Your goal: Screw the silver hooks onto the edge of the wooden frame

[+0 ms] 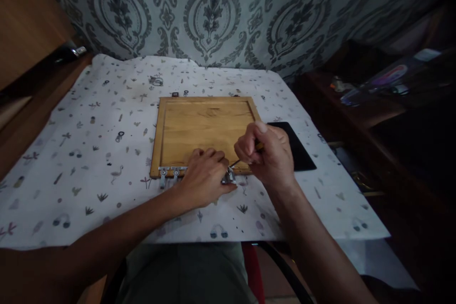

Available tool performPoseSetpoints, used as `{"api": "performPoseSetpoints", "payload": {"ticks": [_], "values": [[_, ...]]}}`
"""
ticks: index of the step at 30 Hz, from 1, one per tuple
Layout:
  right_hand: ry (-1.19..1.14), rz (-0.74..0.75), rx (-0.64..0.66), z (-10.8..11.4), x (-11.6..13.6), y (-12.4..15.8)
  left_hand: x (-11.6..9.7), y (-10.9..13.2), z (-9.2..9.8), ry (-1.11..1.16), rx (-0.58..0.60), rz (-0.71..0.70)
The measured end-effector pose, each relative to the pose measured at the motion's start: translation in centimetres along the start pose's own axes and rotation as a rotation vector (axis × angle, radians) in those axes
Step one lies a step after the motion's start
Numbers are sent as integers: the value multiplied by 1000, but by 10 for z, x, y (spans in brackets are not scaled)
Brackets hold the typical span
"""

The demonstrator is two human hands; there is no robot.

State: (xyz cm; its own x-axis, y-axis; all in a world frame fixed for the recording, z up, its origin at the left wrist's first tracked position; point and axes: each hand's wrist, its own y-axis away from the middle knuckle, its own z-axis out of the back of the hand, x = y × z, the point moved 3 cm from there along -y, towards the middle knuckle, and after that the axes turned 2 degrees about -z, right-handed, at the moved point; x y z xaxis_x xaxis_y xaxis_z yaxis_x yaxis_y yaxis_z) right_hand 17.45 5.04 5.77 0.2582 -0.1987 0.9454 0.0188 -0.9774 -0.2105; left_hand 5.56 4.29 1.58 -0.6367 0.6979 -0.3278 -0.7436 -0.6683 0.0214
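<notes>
A wooden cabinet door (199, 128) lies flat, with metal hinges along its near edge. Two hinges (169, 173) show at the left of that edge. My left hand (204, 178) is closed over the edge, its fingers and thumb about a metal hinge (230, 176) towards the right; part of that hinge is hidden. In a fist, my right hand (269, 152) grips a screwdriver (235, 163). Its thin shaft slants down to the left, and the tip is at the hinge beside my left fingers. Whether the tip sits in a screw I cannot tell.
A white printed cloth (89, 142) covers the table. A flat black object (302, 154) lies right of the door. Wooden furniture (32, 23) stands at the left. On a dark shelf at the right is a clear plastic bottle (392, 73). A patterned curtain (213, 14) hangs behind.
</notes>
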Motion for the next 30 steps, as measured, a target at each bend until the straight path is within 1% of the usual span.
{"api": "performPoseSetpoints", "payload": {"ticks": [5,6,8,10,13,17,20,22,26,30], "values": [[87,157,-330,-4,-3,12,1,1,-1,-10,-6,-2],[109,191,-383,-4,-4,15,1,1,-1,-9,-6,-3],[149,241,-443,-5,-6,19,1,1,-2,-9,-9,-6],[181,266,-455,-5,-8,21,2,1,-2,-11,-15,-10],[209,273,-432,-5,-9,22,2,1,-3,-14,-15,-13],[223,249,-398,-6,-9,22,2,1,-2,-15,-5,1],[197,240,-373,-7,-8,22,1,1,-2,-9,-19,-7],[154,257,-381,-8,-4,23,2,1,-3,-4,-29,-14],[44,316,-440,-5,10,25,2,2,-4,5,-22,-7],[21,270,-451,2,14,24,1,2,-2,1,-17,-7]]}}
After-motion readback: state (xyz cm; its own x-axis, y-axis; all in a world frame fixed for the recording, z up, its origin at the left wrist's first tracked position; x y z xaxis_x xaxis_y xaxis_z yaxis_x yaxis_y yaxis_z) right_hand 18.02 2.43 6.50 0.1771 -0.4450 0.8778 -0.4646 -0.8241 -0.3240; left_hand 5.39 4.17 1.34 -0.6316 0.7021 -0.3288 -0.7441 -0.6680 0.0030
